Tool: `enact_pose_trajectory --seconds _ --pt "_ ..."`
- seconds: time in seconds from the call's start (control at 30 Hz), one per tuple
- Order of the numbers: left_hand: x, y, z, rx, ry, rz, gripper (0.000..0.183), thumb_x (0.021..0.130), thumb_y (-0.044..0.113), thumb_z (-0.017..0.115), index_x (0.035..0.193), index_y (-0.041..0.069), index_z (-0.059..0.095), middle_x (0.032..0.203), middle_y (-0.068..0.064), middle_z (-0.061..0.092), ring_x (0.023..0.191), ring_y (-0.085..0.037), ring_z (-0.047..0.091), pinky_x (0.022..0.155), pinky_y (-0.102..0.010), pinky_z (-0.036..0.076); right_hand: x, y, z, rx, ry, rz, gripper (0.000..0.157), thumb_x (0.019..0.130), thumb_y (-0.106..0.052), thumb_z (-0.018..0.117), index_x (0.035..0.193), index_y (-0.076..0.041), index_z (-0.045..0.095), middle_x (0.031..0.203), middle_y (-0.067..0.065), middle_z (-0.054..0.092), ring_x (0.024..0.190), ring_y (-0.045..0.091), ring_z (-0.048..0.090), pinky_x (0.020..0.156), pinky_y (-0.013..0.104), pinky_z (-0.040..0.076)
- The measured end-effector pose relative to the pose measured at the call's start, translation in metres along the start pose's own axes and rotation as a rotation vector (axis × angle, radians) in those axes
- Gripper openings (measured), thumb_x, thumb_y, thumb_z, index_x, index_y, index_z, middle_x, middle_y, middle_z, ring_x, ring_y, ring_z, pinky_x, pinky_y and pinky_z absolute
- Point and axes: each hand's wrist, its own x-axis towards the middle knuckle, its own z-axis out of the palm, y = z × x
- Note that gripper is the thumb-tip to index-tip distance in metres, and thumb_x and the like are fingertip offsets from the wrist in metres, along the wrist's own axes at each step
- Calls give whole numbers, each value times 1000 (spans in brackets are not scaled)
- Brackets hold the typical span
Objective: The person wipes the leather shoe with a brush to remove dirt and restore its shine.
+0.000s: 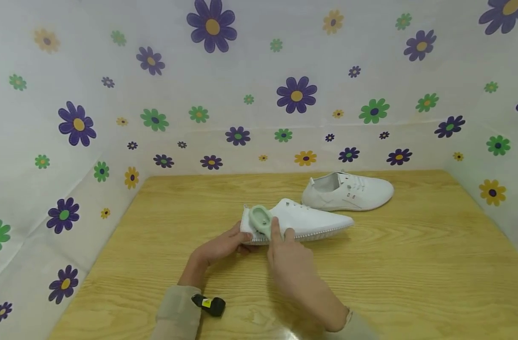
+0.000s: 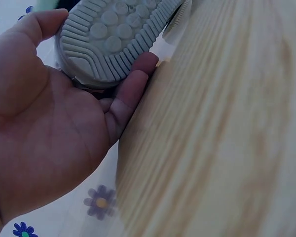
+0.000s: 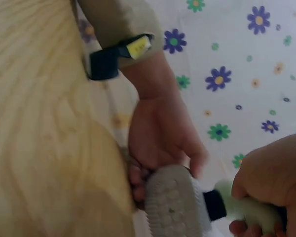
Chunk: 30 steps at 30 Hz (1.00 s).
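Observation:
A white lace-up shoe (image 1: pixel 318 221) lies tilted on its side, its ridged sole (image 2: pixel 111 29) turned toward the person. The left hand (image 1: pixel 220 246) grips it by the heel, thumb on one side and fingers beneath, as the left wrist view also shows. In the right hand (image 1: pixel 294 267) is a pale green brush (image 1: pixel 259 218), its index finger stretched along the handle. Dark bristles (image 3: pixel 215 205) face the heel side of the shoe in the right wrist view. Whether the bristles touch the shoe cannot be told.
A second white shoe (image 1: pixel 369 192) stands upright behind the first, toe to the right. Both are on a wood-grain table (image 1: pixel 165 222). White flower-patterned sheeting (image 1: pixel 250 71) encloses the back and sides. A black strap device (image 1: pixel 212 304) sits on the left wrist.

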Motion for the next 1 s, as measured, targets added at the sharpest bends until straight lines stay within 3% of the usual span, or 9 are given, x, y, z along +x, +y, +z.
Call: enact_pose_trajectory --seconds 0.13,0.3,0.37,0.53,0.63,0.77,1.0 --pt "-2 0 2 -21 15 -39 51 100 32 39 143 9 23 123 -15 49 105 -25 55 90 -37 46 -1 23 -13 -58 42 88 52 94 -14 51 141 3 37 84 20 50 43 17 42 35 31 36" --pt "-5 2 1 -22 28 -65 53 100 32 39 145 11 21 125 -15 48 106 -24 55 92 -38 45 -4 41 -25 -48 -4 144 55 96 -13 49 144 6 28 90 23 49 42 16 41 33 29 34" --pt "-5 2 1 -14 28 -56 52 100 32 39 144 10 21 125 -16 48 105 -25 55 91 -38 45 -3 41 -22 -45 -29 131 56 98 -17 48 145 5 26 91 22 49 41 15 40 33 27 33" --pt "-5 0 1 -10 21 -37 51 100 31 39 143 9 23 123 -16 49 104 -25 55 88 -36 46 -6 26 -8 48 -92 -7 56 100 -23 45 147 2 25 92 18 51 43 12 40 34 23 32" --pt "-4 -1 1 -6 28 -36 49 100 29 38 142 9 25 121 -14 51 103 -25 54 87 -35 46 -6 22 -9 87 -126 -60 57 100 -23 47 147 2 26 94 19 53 47 14 44 38 25 36" --pt "-2 0 2 -7 27 -31 48 100 30 38 142 10 24 123 -14 48 104 -25 54 88 -35 45 -5 40 -36 41 -166 -20 58 96 -22 54 146 -1 31 98 22 56 55 19 49 45 29 42" --pt "-1 3 2 -34 23 -51 53 100 31 39 145 12 19 128 -15 45 105 -25 53 90 -35 45 -11 93 -90 22 -253 78 55 96 -19 54 145 -1 34 94 19 59 62 20 48 50 33 41"
